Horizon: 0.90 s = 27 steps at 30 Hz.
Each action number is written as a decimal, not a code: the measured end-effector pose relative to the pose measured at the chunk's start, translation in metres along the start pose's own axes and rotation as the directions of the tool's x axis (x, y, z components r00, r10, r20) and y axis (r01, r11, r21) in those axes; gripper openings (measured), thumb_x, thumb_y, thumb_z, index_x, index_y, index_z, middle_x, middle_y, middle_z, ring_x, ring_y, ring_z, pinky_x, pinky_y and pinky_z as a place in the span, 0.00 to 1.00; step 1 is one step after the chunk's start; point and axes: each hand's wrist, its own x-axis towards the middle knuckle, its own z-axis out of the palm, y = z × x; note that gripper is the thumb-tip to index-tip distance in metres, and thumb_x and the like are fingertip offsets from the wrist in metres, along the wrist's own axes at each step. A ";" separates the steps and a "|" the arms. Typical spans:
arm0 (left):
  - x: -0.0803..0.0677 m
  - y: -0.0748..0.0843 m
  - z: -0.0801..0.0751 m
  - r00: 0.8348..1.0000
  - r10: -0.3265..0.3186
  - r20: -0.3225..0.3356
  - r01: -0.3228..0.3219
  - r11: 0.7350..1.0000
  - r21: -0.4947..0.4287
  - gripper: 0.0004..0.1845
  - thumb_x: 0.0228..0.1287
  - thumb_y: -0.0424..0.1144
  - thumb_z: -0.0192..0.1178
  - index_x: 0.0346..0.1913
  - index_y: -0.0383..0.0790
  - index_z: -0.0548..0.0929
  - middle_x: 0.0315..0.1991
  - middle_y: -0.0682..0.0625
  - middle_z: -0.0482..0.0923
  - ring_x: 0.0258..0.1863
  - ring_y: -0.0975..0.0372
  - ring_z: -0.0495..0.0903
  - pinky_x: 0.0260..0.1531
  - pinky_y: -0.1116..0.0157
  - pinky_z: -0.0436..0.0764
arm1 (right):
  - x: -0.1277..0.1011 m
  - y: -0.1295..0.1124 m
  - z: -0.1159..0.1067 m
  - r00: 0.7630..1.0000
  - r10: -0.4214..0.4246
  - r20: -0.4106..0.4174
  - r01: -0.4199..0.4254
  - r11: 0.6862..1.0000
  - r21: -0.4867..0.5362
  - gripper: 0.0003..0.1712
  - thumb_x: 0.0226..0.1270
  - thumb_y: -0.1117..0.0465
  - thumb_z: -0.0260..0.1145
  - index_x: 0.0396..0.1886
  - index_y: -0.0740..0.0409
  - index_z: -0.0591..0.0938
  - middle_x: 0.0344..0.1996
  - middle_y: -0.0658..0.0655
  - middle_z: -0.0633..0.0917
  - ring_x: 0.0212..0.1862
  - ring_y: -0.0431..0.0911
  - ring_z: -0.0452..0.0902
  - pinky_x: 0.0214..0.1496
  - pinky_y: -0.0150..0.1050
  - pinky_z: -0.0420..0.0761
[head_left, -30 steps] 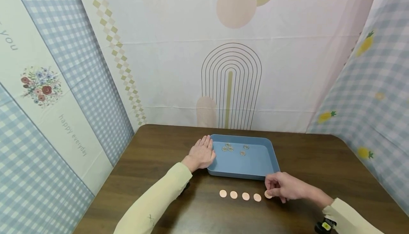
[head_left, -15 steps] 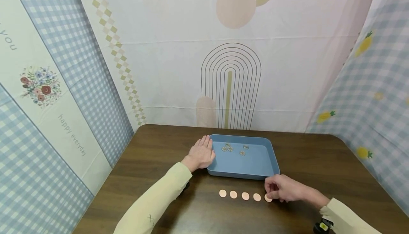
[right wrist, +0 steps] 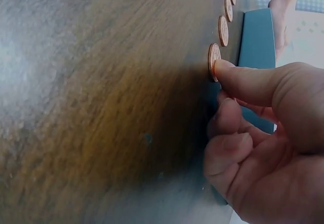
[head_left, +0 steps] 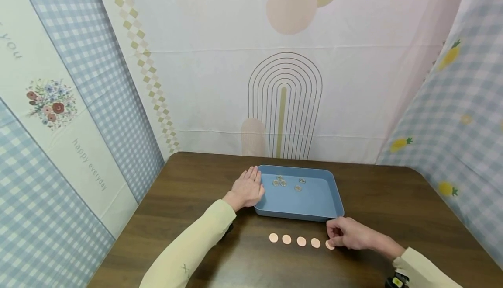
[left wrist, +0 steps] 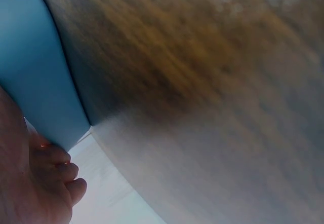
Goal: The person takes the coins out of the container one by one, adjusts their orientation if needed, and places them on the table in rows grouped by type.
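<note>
The step in hand looks like laying copper coins out in a row on the dark wooden table (head_left: 393,192), just in front of the blue tray (head_left: 314,200). The right hand (head_left: 349,235) rests on the table at the right end of that row, its fingers curled, and the thumb tip (right wrist: 225,72) presses on the edge of the fifth coin (right wrist: 213,61), the last in the line; the coin lies flat on the wood, under and just ahead of the thumb, with the other fingers folded close behind it and not touching it as far as the wrist view shows. The other four coins (head_left: 294,240) lie to the left of that fingertip, evenly spaced and apart from one another. The next move probably calls for a small, careful nudge or a clean lift of the thumb, so the coin stays in line. The left hand (head_left: 248,188) lies flat with fingers straight and together, against the tray's left wall; several silvery coins (head_left: 288,183) sit inside the tray.
</note>
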 end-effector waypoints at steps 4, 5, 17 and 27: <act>-0.002 -0.001 0.000 1.000 0.004 0.002 -0.004 1.000 -0.006 0.33 0.77 0.50 0.31 0.76 0.34 0.55 0.79 0.41 0.48 0.79 0.52 0.48 0.77 0.56 0.53 | -0.002 -0.002 0.002 1.000 -0.002 0.000 0.002 1.000 0.029 0.14 0.63 0.53 0.69 0.24 0.55 0.76 0.17 0.43 0.75 0.18 0.30 0.68 0.21 0.28 0.71; -0.002 -0.001 0.001 1.000 0.005 0.004 -0.005 1.000 -0.012 0.33 0.76 0.50 0.31 0.76 0.34 0.55 0.79 0.41 0.49 0.79 0.52 0.49 0.77 0.56 0.53 | -0.003 -0.002 0.002 1.000 0.004 0.005 -0.005 0.999 0.047 0.14 0.64 0.54 0.69 0.25 0.55 0.76 0.17 0.43 0.75 0.18 0.30 0.68 0.20 0.29 0.71; -0.006 -0.003 0.002 1.000 0.016 0.000 -0.016 1.000 -0.018 0.33 0.76 0.49 0.31 0.76 0.34 0.55 0.79 0.41 0.49 0.79 0.52 0.49 0.77 0.56 0.54 | -0.009 -0.010 -0.002 0.999 0.015 0.031 -0.019 0.994 0.106 0.10 0.69 0.57 0.64 0.28 0.54 0.75 0.19 0.42 0.75 0.16 0.31 0.68 0.16 0.30 0.73; -0.007 -0.003 0.001 1.000 0.025 0.011 -0.025 1.000 -0.011 0.33 0.76 0.50 0.29 0.77 0.34 0.53 0.79 0.41 0.47 0.79 0.52 0.47 0.77 0.56 0.52 | -0.003 -0.026 -0.013 0.999 0.046 0.016 -0.047 0.995 0.085 0.13 0.72 0.53 0.61 0.32 0.57 0.80 0.20 0.49 0.79 0.16 0.37 0.74 0.15 0.34 0.75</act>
